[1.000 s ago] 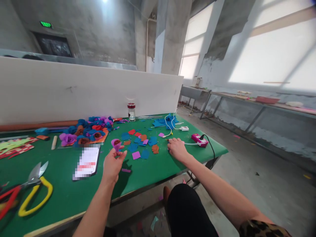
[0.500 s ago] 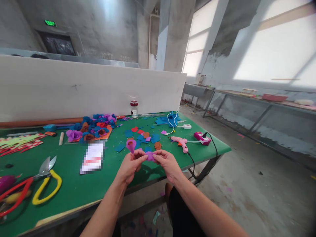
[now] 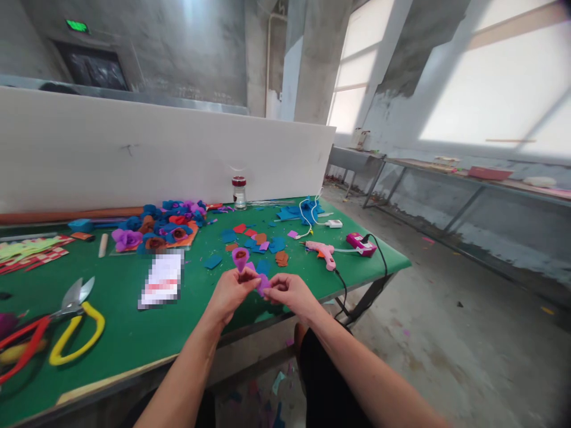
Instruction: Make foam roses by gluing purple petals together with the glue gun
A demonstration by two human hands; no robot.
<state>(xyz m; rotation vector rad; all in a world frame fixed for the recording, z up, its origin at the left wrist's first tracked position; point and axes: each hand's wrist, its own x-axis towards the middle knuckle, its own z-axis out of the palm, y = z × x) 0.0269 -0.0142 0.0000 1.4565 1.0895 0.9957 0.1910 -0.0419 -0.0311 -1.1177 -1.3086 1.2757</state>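
My left hand (image 3: 229, 294) is closed around the base of a small purple paper flower (image 3: 240, 255) with a brown centre, which points up above my fingers. A purple crepe-paper petal (image 3: 263, 285) spans the gap between my two hands, its left edge under my left fingertips. Pinching its right edge are the thumb and finger of my right hand (image 3: 292, 292). Beyond my hands, loose paper pieces (image 3: 277, 244) in blue, red, brown and purple lie scattered on the green table (image 3: 196, 321). To their right rests a pink glue gun (image 3: 322, 252).
A heap of paper flowers (image 3: 163, 226) is at the back left. Red-and-yellow-handled shears (image 3: 74, 306) lie at the left, near a white paper (image 3: 163, 278). A lidded jar (image 3: 239, 194) stands by the white panel (image 3: 169, 151). A magenta power box (image 3: 360, 244) trails a black cable at the right.
The petal has gone from level and pinched between both hands to tilted and more spread out. My right hand has turned slightly, and the whole view has shifted a little.
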